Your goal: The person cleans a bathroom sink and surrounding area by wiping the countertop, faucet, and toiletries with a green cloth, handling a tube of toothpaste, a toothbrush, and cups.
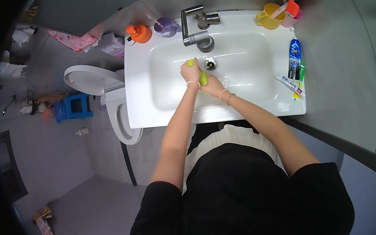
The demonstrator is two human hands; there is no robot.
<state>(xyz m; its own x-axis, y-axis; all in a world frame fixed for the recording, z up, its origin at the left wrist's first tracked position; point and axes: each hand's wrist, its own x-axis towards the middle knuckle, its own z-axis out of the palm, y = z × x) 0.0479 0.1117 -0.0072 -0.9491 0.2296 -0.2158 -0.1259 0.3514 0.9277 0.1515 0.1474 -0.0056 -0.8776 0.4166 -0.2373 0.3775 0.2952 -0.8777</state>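
Both hands are together over the white sink basin point(166, 83), just left of the drain point(210, 64). Between them is a bunched yellow-green cloth point(203, 77), mostly covered by the fingers. My left hand point(189, 73) is closed round its upper part, and a bit of it sticks out above the fist. Lower and to the right, my right hand point(212, 86) is closed on the other part. Beyond the hands stands the metal faucet point(206, 43), its jointed spout folded up to the left.
An orange pump bottle point(139, 33) and a purple cup point(167, 27) stand at the back left. A yellow cup point(271, 16) and a pink cup point(292, 17) are at the back right. Toothpaste tubes point(295, 58) lie on the right rim. Left of the sink is a toilet point(116, 111).
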